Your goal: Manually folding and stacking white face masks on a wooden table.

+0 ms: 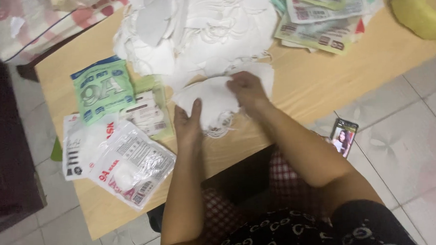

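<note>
A white face mask (209,100) lies folded on the low wooden table (320,82), its elastic loops trailing toward the near edge. My left hand (187,123) presses on the mask's left side with the fingers spread flat. On the mask's upper right part rests my right hand (246,88), fingers curled and pinching the fabric. Behind both hands spreads a big heap of white masks (198,29).
Clear printed packets (130,164) with masks inside lie at the table's left, with a green packet (103,88) behind them. A stack of printed packets (329,12) sits at the back right beside a yellow object (423,7). A phone (344,137) lies on the tiled floor.
</note>
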